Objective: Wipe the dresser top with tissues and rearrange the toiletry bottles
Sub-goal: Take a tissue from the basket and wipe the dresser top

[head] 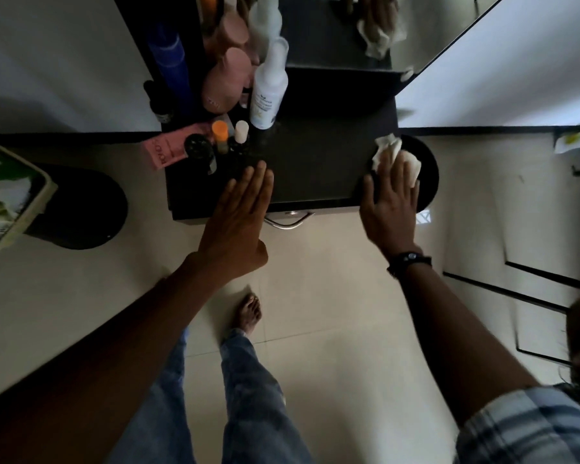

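Wiping: judged from the layout, the step in hand is the wipe itself; the bottles look not yet rearranged.
Right hand: the right hand [390, 195] lies flat on a crumpled white tissue [387, 149], fingers straight and close together, thumb held out to the side.
Tissue: it sits at the right edge of the dark, glossy dresser top [315, 162], partly overhanging the edge.
Left hand: the left hand [238, 212] is flat with fingers straight and pressed together, its tips over the front of the top; whether it touches the surface I cannot tell.
Bottles: a tall white spray bottle [268, 95], a rounded pink bottle [226, 83], a tall blue can [175, 68], a small orange-capped bottle [220, 130] and a small white-capped bottle [241, 130] crowd the back-left corner, well apart from the tissue.
Doing it well: keep the palm low and pressure even so the tissue glides rather than bunches (thin paper tears easily), and overlap the strokes from the right edge toward the middle.
Dust: pale specks show just in front of the spray bottle, so that patch likely needs a pass.
Risk: a sweep carried too far left could tip the two small capped bottles, so slow down near them.
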`<state>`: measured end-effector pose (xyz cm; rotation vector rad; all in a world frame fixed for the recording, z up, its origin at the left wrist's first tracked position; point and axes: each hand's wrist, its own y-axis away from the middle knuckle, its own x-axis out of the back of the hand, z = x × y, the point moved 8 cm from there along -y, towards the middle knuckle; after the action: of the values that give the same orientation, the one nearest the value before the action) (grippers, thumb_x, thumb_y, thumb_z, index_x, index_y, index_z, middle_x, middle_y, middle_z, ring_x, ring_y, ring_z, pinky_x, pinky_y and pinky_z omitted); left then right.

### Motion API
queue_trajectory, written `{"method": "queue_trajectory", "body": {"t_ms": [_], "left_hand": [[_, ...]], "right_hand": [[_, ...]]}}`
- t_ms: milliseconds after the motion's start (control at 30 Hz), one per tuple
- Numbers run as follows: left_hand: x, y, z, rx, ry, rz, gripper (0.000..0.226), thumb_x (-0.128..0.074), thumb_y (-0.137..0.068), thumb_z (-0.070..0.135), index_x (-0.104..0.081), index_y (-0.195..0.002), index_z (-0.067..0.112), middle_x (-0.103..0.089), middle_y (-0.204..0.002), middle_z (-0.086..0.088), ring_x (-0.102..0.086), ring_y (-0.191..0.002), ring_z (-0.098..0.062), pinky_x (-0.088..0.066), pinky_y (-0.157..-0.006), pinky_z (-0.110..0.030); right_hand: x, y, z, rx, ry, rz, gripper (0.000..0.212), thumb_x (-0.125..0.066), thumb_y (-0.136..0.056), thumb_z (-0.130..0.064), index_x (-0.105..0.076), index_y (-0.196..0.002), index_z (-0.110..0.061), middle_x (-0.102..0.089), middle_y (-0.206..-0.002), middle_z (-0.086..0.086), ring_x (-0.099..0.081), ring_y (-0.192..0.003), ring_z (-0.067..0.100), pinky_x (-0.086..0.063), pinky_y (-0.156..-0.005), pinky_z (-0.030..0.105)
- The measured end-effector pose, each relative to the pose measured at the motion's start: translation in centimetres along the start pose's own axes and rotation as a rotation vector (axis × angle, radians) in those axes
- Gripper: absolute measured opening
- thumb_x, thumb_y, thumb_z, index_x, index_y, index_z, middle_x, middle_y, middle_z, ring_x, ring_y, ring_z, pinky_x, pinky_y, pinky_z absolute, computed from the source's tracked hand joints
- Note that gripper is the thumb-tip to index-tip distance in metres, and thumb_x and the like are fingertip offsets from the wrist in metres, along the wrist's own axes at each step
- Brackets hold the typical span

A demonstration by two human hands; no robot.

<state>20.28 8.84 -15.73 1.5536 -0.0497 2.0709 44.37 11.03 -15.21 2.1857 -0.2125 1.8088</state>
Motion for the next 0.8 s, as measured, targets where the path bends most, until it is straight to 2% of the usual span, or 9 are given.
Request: {"method": "queue_trajectory", "body": {"t_ms": [133, 233, 333, 433, 500, 600, 700, 733, 800], "left_hand": [[0.2, -1.0, 0.6, 0.025, 0.022, -0.022, 0.107, -0.059, -0.072, 0.020, 0.015, -0.150, 0.012, 0.023, -0.158, -0.006, 0.021, -0.145, -0.021, 0.010, -0.119, -0.034], [0.5, -1.4, 0.7, 0.030, 0.029, -0.033, 0.107, -0.058, -0.071, 0.018, 0.015, -0.150, 0.011, 0.022, -0.158, -0.006, 0.020, -0.146, -0.021, 0.008, -0.120, -0.034], [0.6, -1.2, 0.6, 0.013, 0.031, -0.049, 0.108, -0.060, -0.071, 0.018, 0.014, -0.150, 0.011, 0.023, -0.158, -0.006, 0.021, -0.146, -0.021, 0.008, -0.120, -0.034], [0.7, -1.3, 0.5, 0.009, 0.032, -0.060, 0.109, -0.061, -0.072, 0.020, 0.015, -0.150, 0.012, 0.024, -0.158, -0.005, 0.022, -0.145, -0.020, 0.009, -0.119, -0.033], [0.8, -1.3, 0.5, 0.007, 0.041, -0.065, 0.110, -0.062, -0.071, 0.020, 0.015, -0.150, 0.012, 0.023, -0.158, -0.005, 0.021, -0.146, -0.020, 0.008, -0.120, -0.033], [0.8, -1.4, 0.4, 0.006, 0.045, -0.077, 0.111, -0.063, -0.071, 0.020, 0.015, -0.150, 0.013, 0.024, -0.158, -0.003, 0.021, -0.146, -0.019, 0.009, -0.119, -0.032], [0.7, -1.4, 0.5, 0.018, 0.044, -0.091, 0.111, -0.062, -0.072, 0.020, 0.017, -0.149, 0.014, 0.026, -0.157, -0.003, 0.022, -0.145, -0.019, 0.009, -0.119, -0.033], [0.7, -1.3, 0.5, 0.021, 0.047, -0.091, 0.111, -0.062, -0.072, 0.020, 0.017, -0.149, 0.013, 0.026, -0.157, -0.004, 0.022, -0.145, -0.020, 0.009, -0.119, -0.033], [0.8, -1.3, 0.6, 0.022, 0.050, -0.090, 0.111, -0.062, -0.072, 0.020, 0.017, -0.149, 0.013, 0.026, -0.157, -0.004, 0.022, -0.145, -0.020, 0.008, -0.120, -0.034]], "right_hand": [[0.4, -5.9, -2.1, -0.012, -0.094, -0.070, 0.060, -0.026, -0.103, -0.044, -0.004, -0.155, -0.023, -0.003, -0.164, 0.004, -0.002, -0.151, 0.022, -0.004, -0.124, 0.042], [-0.4, -7.3, -7.5, 0.175, -0.016, -0.118, 0.060, -0.027, -0.104, -0.040, -0.007, -0.155, -0.014, -0.005, -0.163, 0.011, -0.002, -0.151, 0.023, -0.002, -0.123, 0.038], [-1.2, -4.8, -11.7, 0.399, -0.005, -0.152, 0.056, -0.031, -0.104, -0.036, -0.016, -0.154, -0.016, -0.012, -0.162, 0.010, -0.009, -0.151, 0.024, -0.008, -0.123, 0.037], [-1.7, -2.1, -12.5, 0.599, 0.007, -0.191, 0.054, -0.032, -0.104, -0.035, -0.018, -0.154, -0.020, -0.015, -0.162, 0.003, -0.012, -0.151, 0.021, -0.012, -0.124, 0.038], [-0.8, -2.8, -11.3, 0.640, 0.034, -0.165, 0.052, -0.032, -0.104, -0.032, -0.020, -0.154, -0.021, -0.018, -0.162, 0.003, -0.016, -0.150, 0.022, -0.016, -0.122, 0.038], [1.4, -6.4, -6.7, 0.469, -0.038, -0.085, 0.049, -0.034, -0.105, -0.023, -0.024, -0.152, -0.015, -0.019, -0.161, 0.009, -0.022, -0.148, 0.030, -0.021, -0.120, 0.042], [2.6, -8.8, -1.8, 0.143, -0.181, -0.096, 0.051, -0.030, -0.105, -0.034, -0.017, -0.154, -0.028, -0.016, -0.162, -0.002, -0.020, -0.149, 0.021, -0.023, -0.121, 0.038], [2.6, -8.9, -1.5, 0.097, -0.188, -0.107, 0.051, -0.029, -0.105, -0.036, -0.016, -0.154, -0.030, -0.015, -0.162, -0.004, -0.020, -0.149, 0.020, -0.022, -0.121, 0.036], [2.4, -8.9, -2.6, 0.096, -0.194, -0.110, 0.052, -0.030, -0.105, -0.033, -0.018, -0.154, -0.022, -0.014, -0.163, 0.003, -0.014, -0.150, 0.021, -0.015, -0.122, 0.035]]}}
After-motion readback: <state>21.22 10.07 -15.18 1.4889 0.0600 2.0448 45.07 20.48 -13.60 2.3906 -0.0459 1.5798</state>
